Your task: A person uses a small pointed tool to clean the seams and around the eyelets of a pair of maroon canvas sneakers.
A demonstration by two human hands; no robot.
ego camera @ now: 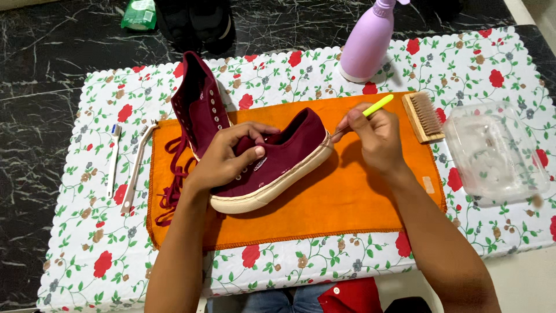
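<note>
A maroon canvas shoe (286, 159) with a cream sole lies tilted on an orange cloth (341, 197). My left hand (229, 156) grips it over the lace eyelets and tongue. My right hand (373, 136) holds a small brush with a yellow-green handle (377, 106), its tip against the heel end of the shoe. A second maroon shoe (200, 104) stands behind, leaning on its side, with maroon laces (174, 179) trailing onto the cloth's left edge.
A lilac spray bottle (366, 43) stands at the back. A wooden bristle brush (424, 116) and a clear plastic tub (492, 152) sit at right. Two thin brushes (130, 165) lie at left on the floral table cover (87, 232). Black marble floor surrounds.
</note>
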